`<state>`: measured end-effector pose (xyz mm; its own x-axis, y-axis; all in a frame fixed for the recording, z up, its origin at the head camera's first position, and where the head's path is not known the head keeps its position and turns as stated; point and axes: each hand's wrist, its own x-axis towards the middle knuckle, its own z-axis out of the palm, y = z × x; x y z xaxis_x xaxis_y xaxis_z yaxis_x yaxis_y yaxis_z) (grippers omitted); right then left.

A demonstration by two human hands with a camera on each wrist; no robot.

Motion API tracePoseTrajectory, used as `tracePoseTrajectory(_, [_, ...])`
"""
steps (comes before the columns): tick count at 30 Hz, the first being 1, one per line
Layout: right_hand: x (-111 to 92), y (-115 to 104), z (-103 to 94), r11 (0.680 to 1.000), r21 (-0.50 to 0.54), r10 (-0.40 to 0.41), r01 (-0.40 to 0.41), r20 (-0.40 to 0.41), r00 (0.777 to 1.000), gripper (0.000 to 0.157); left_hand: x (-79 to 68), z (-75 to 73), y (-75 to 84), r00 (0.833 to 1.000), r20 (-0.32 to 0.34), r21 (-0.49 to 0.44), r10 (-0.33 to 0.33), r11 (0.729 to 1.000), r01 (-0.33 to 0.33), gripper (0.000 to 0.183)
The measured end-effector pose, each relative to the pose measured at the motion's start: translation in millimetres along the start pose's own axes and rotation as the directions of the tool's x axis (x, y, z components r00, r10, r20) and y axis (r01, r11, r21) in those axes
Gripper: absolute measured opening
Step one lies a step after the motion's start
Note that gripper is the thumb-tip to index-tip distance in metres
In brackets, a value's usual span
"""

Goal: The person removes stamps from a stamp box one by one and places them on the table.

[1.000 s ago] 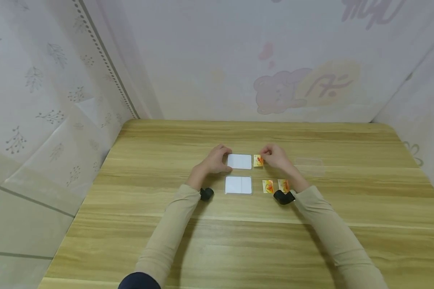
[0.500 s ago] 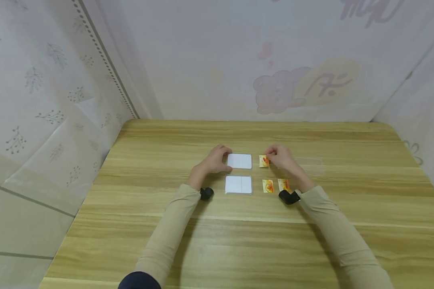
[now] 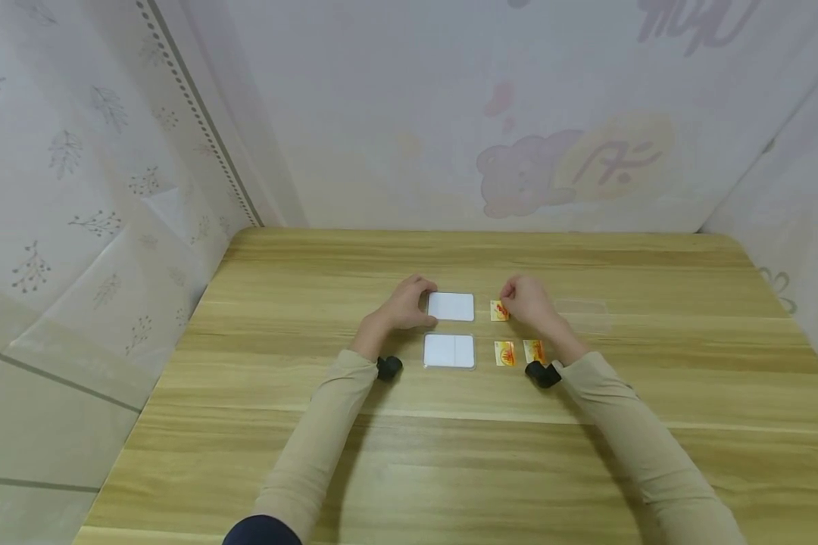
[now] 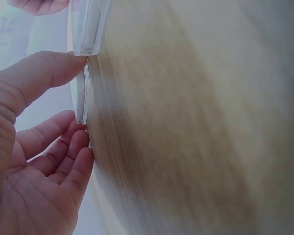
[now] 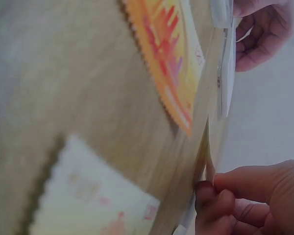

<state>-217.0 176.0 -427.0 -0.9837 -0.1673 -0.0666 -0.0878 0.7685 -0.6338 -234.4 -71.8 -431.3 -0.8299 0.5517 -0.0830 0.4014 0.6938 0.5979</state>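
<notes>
In the head view, my left hand (image 3: 406, 304) holds the left end of a flat clear plastic case (image 3: 452, 306) with a white insert, thumb on the near edge and fingers on the far edge. The left wrist view shows that case (image 4: 82, 100) edge-on between thumb and fingers. My right hand (image 3: 528, 301) pinches a small yellow-red stamp (image 3: 498, 310) between thumb and forefinger, right of the case and apart from it. In the right wrist view this stamp (image 5: 209, 156) is tilted, seen nearly edge-on. Curled fingers hide part of it.
A second white-filled case (image 3: 448, 351) lies nearer me, a line across its insert. Two more stamps, a left one (image 3: 504, 353) and a right one (image 3: 534, 351), lie below the right hand. A clear plastic piece (image 3: 582, 316) lies farther right on the wooden table (image 3: 409, 484).
My right hand has drawn the pinched stamp rightward, away from the case's right edge, then slightly toward me. The left hand and both cases have stayed in place.
</notes>
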Motion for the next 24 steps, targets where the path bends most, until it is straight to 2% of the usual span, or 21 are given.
tracePoseTrajectory(14, [2.4,-3.0,-0.3,0.986,-0.165,-0.013,0.01,-0.021,1.0,0.008,2.2,1.3,-0.6,1.0,-0.012,0.004,0.014,1.0,-0.014,0.056])
tracePoseTrajectory(20, [1.8,-1.8,-1.8,0.991,-0.133,-0.001,0.0,-0.011,1.0,0.002,-0.4,0.6,-0.4,1.0,-0.01,-0.045,-0.009,0.999,0.008,0.056])
tracePoseTrajectory(24, [-2.1,0.3,-7.4,0.997,-0.076,-0.011,0.009,-0.022,1.0,0.008,-0.7,0.2,0.5,0.999,-0.027,-0.104,-0.032,0.994,0.029,0.054])
